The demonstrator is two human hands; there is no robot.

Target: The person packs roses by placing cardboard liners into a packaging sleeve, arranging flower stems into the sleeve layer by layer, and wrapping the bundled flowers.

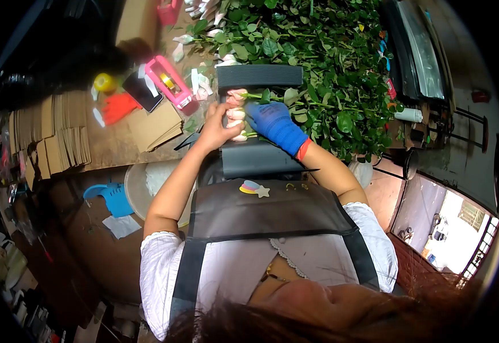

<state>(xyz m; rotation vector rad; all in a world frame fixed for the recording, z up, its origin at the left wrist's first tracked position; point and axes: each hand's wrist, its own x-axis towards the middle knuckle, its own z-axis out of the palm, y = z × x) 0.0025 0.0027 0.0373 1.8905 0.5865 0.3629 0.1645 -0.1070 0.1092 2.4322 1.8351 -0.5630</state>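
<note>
Several pink and cream rose heads lie in a row between two dark grey padded blocks, the ridged far block and the smooth near block. My bare left hand is closed on the heads from the left, fingers at the upper blooms and thumb at the lower ones. My right hand, in a blue knitted glove, lies over the stems just right of the heads. Its fingertips are blurred, so its grip on the stems does not show. Leafy rose stems stretch away to the right.
A pink tape dispenser, a phone, an orange glove, a yellow tape roll and cardboard sheets lie left on the table. More wrapped rose heads sit beyond. A round tub stands below the table edge.
</note>
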